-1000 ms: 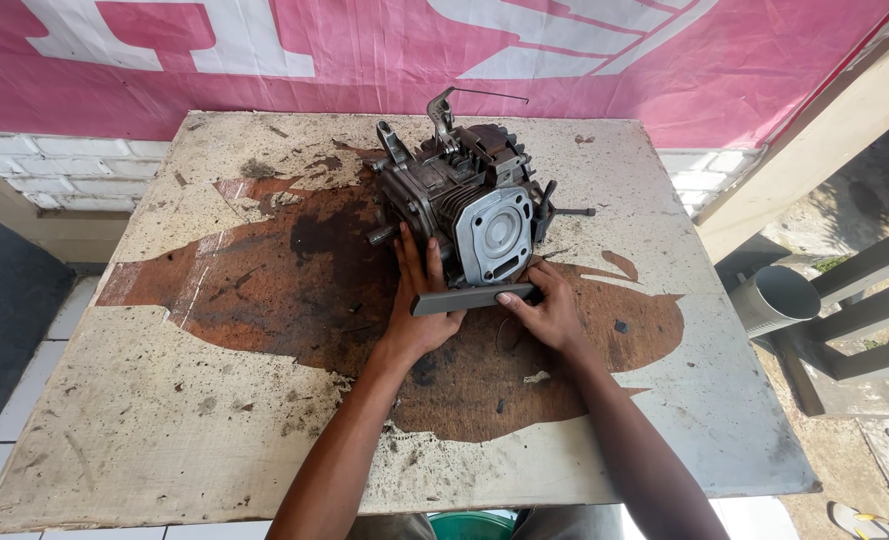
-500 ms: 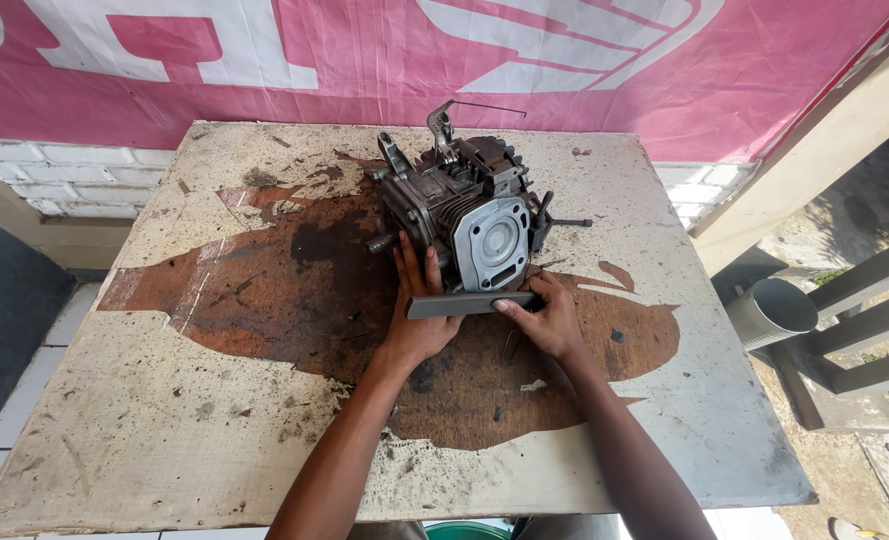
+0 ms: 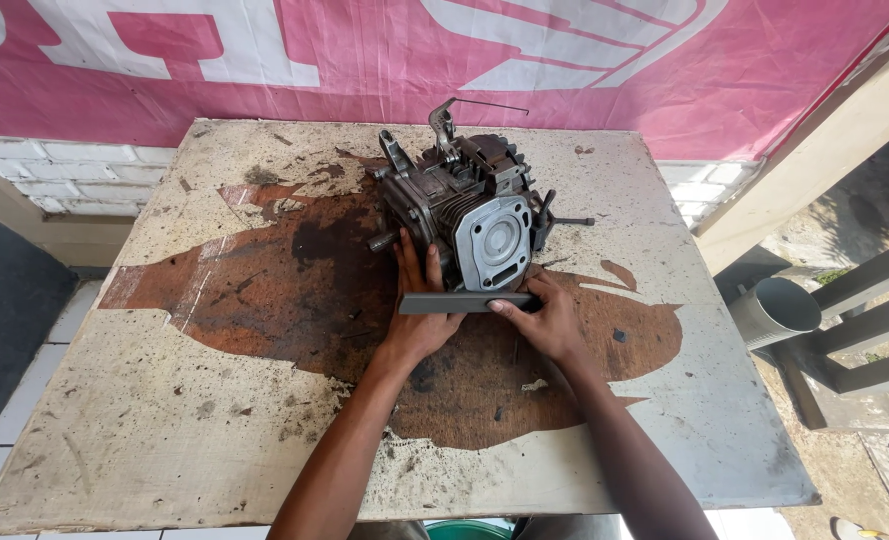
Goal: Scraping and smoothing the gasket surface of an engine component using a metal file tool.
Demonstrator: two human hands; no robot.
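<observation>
Head view: small engine block [image 3: 465, 215], grey cast metal, grimy, sits toward the far middle of the board [image 3: 165, 420]. Cooling fins run along its left flank, and a flat, pale, rounded-square cover plate with a round boss in the middle faces the camera. A bent lever and thin wire stick up from the top of the block; a short dark shaft [image 3: 568, 221] juts out of its right side.

Dark grey flat bar [image 3: 468, 302], straight, long and narrow, matte, lies across the near foot of the block, just below the cover plate.

Left hand [image 3: 417, 322]: palm down on the board, fingers spread and reaching up against the block's near-left side, with the bar's left end crossing over it. Grip on the bar itself: cannot tell. Right hand [image 3: 550, 320]: at the bar's right end, thumb and fingers closed narrow on it, heel resting on the board.

Board is a pale, scuffed, speckled sheet with a big rust-brown, oily stain spreading out from under the block. Beyond the block hangs a pink and white banner [image 3: 565, 70] over white brick. Right of the block, off the board, lies a grey pipe [image 3: 777, 308] beside grey metal bars.
</observation>
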